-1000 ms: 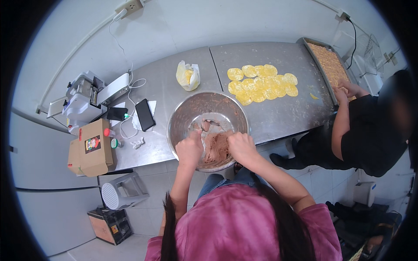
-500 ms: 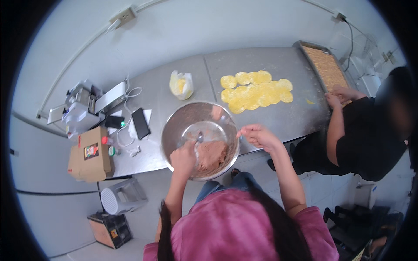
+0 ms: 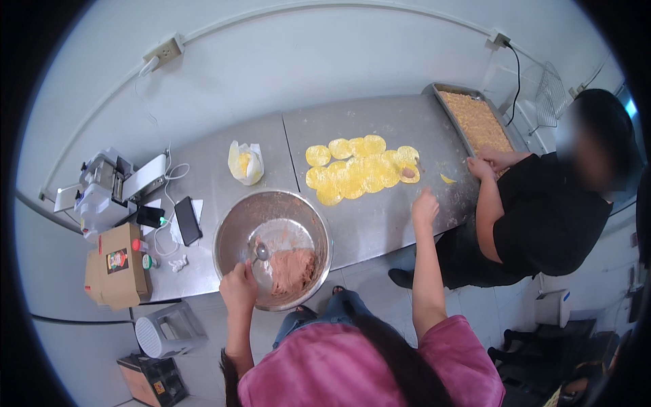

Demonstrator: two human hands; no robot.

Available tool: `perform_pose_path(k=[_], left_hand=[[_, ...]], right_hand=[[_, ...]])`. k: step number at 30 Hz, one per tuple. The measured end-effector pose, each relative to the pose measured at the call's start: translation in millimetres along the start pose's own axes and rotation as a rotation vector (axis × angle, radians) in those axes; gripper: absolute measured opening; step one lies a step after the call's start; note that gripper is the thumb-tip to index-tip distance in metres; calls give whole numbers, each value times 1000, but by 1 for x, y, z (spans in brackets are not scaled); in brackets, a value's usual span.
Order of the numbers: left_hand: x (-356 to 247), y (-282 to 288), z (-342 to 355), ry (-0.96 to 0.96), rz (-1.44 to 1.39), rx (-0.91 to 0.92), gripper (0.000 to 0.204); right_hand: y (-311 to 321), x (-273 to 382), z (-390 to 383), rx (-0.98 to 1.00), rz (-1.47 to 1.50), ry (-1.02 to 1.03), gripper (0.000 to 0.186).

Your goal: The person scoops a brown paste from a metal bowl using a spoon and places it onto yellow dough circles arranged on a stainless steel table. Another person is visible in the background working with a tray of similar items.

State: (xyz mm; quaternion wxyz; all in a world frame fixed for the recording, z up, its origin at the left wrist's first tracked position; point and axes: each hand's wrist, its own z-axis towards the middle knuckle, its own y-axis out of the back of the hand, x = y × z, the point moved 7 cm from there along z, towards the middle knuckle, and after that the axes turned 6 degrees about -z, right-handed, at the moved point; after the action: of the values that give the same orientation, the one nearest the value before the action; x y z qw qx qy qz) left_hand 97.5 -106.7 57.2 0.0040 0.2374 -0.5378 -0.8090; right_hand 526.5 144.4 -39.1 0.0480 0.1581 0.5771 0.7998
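Note:
My left hand [image 3: 239,292] grips a metal spoon [image 3: 262,251], its bowl inside the big steel mixing bowl [image 3: 324,271]. A mass of pinkish-brown ground filling [image 3: 291,270] lies at the bottom of that bowl. My right hand [image 3: 426,208] is closed, just in front of the right end of the round yellow dough wrappers [image 3: 356,175]. What its fingers hold, if anything, is too small to make out. A small lump of filling [image 3: 408,173] sits on the rightmost wrapper of the front part. The wrappers overlap and look dusted with flour.
A white plastic bag [image 3: 245,164] with yellow contents stands behind the bowl. Phone [image 3: 188,220], cardboard box [image 3: 121,264] and slicer-like machine [image 3: 105,193] are at left. To the right, a co-worker [image 3: 542,210] has both hands at a tray [image 3: 475,119] of crumbly orange-brown food.
My right hand has moved from the bowl's rim to the wrappers, where a lump of filling now lies. My left hand stays with the spoon at the bowl. The view has shifted right.

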Motion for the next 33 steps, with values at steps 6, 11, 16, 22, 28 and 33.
perform_pose_path(k=[6,11,16,22,28,33], left_hand=[[15,2,-4,60,-218,24,32],[22,-8,5,105,-488,250,33],[37,-8,0,125,-662,243,35],[70,21,1,278,-726,-60,35],[53,9,-30,304,-721,-273,30],[43,-7,-49,262,-754,-402,26]], right_hand=[[57,52,6,11,744,163,17],[61,157,-41,722,901,512,18],[117,252,-169,536,83,1308,15],[114,246,-226,637,-188,1637,15],[115,265,-274,536,-243,1753,13],[102,261,-299,687,-590,1764,16]])
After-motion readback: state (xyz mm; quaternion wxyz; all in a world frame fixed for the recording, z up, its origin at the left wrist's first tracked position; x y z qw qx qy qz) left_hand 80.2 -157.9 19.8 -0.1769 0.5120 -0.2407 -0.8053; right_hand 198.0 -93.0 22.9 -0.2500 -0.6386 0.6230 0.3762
